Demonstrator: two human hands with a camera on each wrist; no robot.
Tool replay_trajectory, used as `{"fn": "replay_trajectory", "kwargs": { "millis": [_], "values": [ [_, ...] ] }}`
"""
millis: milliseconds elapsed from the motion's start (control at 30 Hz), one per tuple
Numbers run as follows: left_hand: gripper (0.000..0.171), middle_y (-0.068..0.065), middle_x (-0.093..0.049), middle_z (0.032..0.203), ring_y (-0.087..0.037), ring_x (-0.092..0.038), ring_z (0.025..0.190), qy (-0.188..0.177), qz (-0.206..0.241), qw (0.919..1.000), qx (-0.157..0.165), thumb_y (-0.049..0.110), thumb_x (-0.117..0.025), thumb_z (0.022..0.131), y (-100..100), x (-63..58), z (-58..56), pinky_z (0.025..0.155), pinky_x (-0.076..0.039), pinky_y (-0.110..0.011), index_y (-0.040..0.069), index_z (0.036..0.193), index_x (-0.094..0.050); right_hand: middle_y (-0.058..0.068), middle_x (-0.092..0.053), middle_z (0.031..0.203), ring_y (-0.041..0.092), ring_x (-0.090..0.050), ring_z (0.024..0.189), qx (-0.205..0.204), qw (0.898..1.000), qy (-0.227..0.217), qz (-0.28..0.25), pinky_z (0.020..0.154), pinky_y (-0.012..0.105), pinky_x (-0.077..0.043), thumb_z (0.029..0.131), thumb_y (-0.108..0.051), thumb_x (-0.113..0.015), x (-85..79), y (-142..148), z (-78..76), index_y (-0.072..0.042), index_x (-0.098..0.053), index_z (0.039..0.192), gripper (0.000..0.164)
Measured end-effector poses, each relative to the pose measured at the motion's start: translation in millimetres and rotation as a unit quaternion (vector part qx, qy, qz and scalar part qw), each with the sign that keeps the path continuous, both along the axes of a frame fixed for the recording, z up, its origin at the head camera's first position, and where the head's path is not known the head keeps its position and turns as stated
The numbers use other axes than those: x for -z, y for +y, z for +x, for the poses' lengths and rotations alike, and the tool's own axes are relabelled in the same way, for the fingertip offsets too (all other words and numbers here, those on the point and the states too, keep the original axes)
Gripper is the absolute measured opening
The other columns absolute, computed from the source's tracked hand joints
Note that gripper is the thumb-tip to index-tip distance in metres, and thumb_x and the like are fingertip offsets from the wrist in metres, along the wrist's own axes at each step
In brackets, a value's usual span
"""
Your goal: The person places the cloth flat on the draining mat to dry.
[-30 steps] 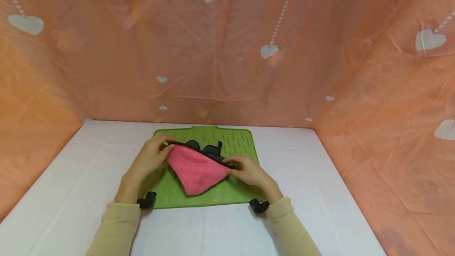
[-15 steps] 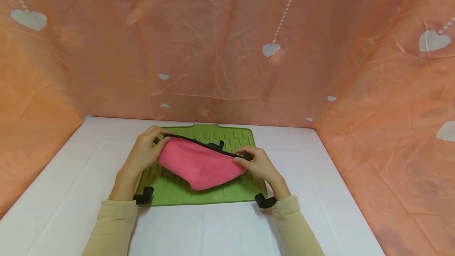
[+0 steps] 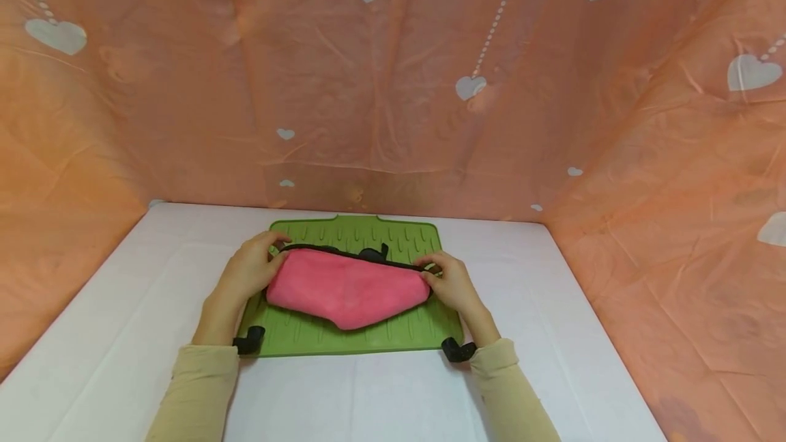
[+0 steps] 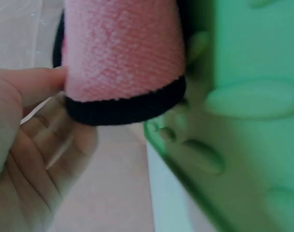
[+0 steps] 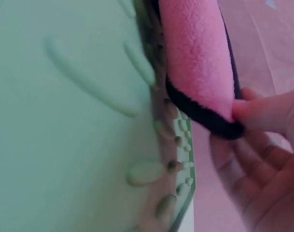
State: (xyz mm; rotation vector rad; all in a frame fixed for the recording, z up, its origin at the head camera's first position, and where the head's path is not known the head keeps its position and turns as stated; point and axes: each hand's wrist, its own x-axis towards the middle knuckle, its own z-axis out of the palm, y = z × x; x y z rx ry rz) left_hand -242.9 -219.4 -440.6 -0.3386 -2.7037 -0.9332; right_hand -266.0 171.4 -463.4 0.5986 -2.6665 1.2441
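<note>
Presently, one pink plush cloth [image 3: 346,288], edged in black, is stretching between two hands over a ribbed green mat [image 3: 350,342], its front sagging to a blunt point. Left hand [image 3: 248,268]: thumb and fingers are pinching the cloth's left end. Right hand [image 3: 451,282]: likewise pinching the right end. One dark item [image 3: 371,254], partly hidden, is showing behind the black edge. The mat is lying on a white table [image 3: 344,401]; an orange sheet [image 3: 399,121] printed with white hearts is hanging behind. Against one second earlier, the hands are holding farther apart, the cloth is spanning more breadth, and less dark material is showing.
</note>
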Motion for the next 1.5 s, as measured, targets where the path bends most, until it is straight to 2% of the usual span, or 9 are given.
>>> {"fn": "replay_trajectory", "kwargs": {
  "millis": [167,333,467,633,833,933,1100,1300,1500],
  "values": [
    [0.030,-0.023,-0.067,0.117,-0.036,-0.070,0.094,-0.039,-0.015,0.9991,0.007,0.004,-0.065,0.098,1.0,4.6,-2.0,0.078,-0.056,-0.055,-0.004,0.127,-0.065,0.010,-0.073,0.110,0.026,-0.072,0.093,0.005,1.000,-0.017,0.025,0.079,0.038,-0.058,0.091,0.002,-0.074,2.0,-1.8,1.6,-0.006,-0.077,0.110,0.021],
    [0.028,-0.020,-0.063,0.124,-0.037,-0.068,0.104,-0.027,-0.026,0.9993,0.008,0.006,-0.067,0.097,5.0,0.2,2.2,0.083,-0.055,-0.059,-0.001,0.124,-0.067,0.011,-0.071,0.112,0.028,-0.068,0.098,-0.006,0.999,0.027,0.030,0.083,0.042,-0.058,0.090,-0.002,-0.077,-3.9,-5.3,5.1,-0.004,-0.076,0.111,0.021],
    [0.019,-0.015,-0.068,0.115,-0.031,-0.068,0.098,-0.015,0.000,0.9975,0.070,0.002,-0.071,0.095,13.4,-8.6,5.0,0.083,-0.055,-0.052,0.001,0.114,-0.072,0.007,-0.071,0.111,0.026,-0.067,0.100,-0.043,0.997,0.051,0.031,0.084,0.042,-0.057,0.090,-0.003,-0.078,-12.2,-14.2,11.0,-0.006,-0.077,0.110,0.020],
    [0.015,-0.006,-0.071,0.100,-0.019,-0.066,0.089,-0.087,0.051,0.9782,0.181,0.003,-0.080,0.088,25.4,-15.1,8.8,0.078,-0.056,-0.035,0.006,0.103,-0.075,-0.001,-0.071,0.105,0.017,-0.066,0.099,-0.136,0.989,0.030,0.048,0.086,0.035,-0.056,0.093,-0.006,-0.077,-14.8,-31.5,21.5,-0.010,-0.078,0.109,0.017],
    [0.019,-0.002,-0.072,0.096,-0.015,-0.064,0.088,-0.200,0.033,0.9475,0.247,0.008,-0.085,0.082,30.9,-13.9,12.3,0.078,-0.055,-0.029,0.007,0.098,-0.074,-0.006,-0.071,0.105,0.009,-0.064,0.100,-0.221,0.972,0.006,0.078,0.089,0.027,-0.055,0.095,-0.010,-0.077,-8.2,-49.9,32.2,-0.013,-0.079,0.109,0.015],
    [0.024,-0.002,-0.070,0.094,-0.017,-0.061,0.088,-0.229,0.024,0.9383,0.258,0.005,-0.088,0.078,31.7,-11.7,14.0,0.078,-0.052,-0.029,0.007,0.096,-0.074,-0.005,-0.071,0.105,0.009,-0.063,0.101,-0.250,0.963,0.013,0.098,0.091,0.026,-0.054,0.093,-0.013,-0.080,-6.7,-55.0,35.7,-0.014,-0.079,0.108,0.015],
    [0.029,-0.003,-0.063,0.090,-0.018,-0.053,0.082,-0.255,0.022,0.9328,0.253,0.000,-0.090,0.072,33.3,-6.7,16.4,0.072,-0.048,-0.029,0.006,0.093,-0.071,-0.006,-0.066,0.107,0.008,-0.059,0.105,-0.265,0.953,0.008,0.149,0.096,0.026,-0.051,0.087,-0.017,-0.086,-5.2,-58.0,38.4,-0.017,-0.080,0.108,0.022],
    [0.028,-0.004,-0.059,0.086,-0.018,-0.052,0.081,-0.264,0.014,0.9391,0.219,-0.004,-0.089,0.072,35.2,-1.4,18.2,0.071,-0.047,-0.031,0.008,0.087,-0.068,-0.006,-0.065,0.108,0.009,-0.058,0.107,-0.250,0.954,0.010,0.167,0.097,0.026,-0.051,0.088,-0.010,-0.084,1.0,-58.6,37.4,-0.018,-0.080,0.108,0.021],
    [0.017,0.002,-0.063,0.083,-0.013,-0.055,0.079,-0.235,-0.001,0.9448,0.228,-0.001,-0.084,0.079,33.1,-1.6,15.8,0.071,-0.050,-0.029,0.009,0.084,-0.071,-0.006,-0.066,0.104,0.009,-0.061,0.103,-0.235,0.959,0.017,0.158,0.094,0.025,-0.052,0.093,-0.011,-0.080,2.7,-58.4,36.9,-0.016,-0.079,0.102,0.010]
  ]
}}
